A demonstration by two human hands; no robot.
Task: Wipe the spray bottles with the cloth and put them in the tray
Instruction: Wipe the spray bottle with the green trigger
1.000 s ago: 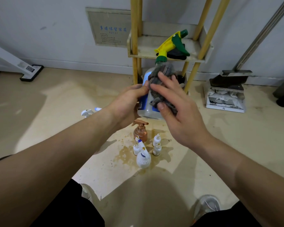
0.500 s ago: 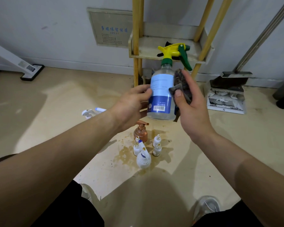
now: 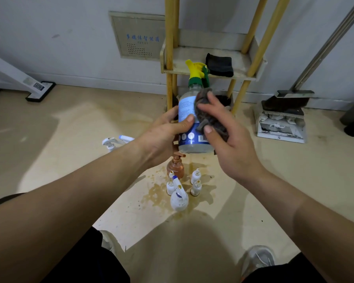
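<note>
Left hand point(image 3: 161, 137) is gripping the bottle point(image 3: 189, 123) in mid-air; right hand point(image 3: 229, 139) is pressing the cloth point(image 3: 204, 107) against it. Six bottles are waiting on the floor point(image 3: 70, 129); the tray point(image 3: 192, 56) is holding none yet.

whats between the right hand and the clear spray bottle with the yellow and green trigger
A crumpled grey cloth, which the right hand presses against the side of the clear plastic spray bottle; the head view shows it.
</note>
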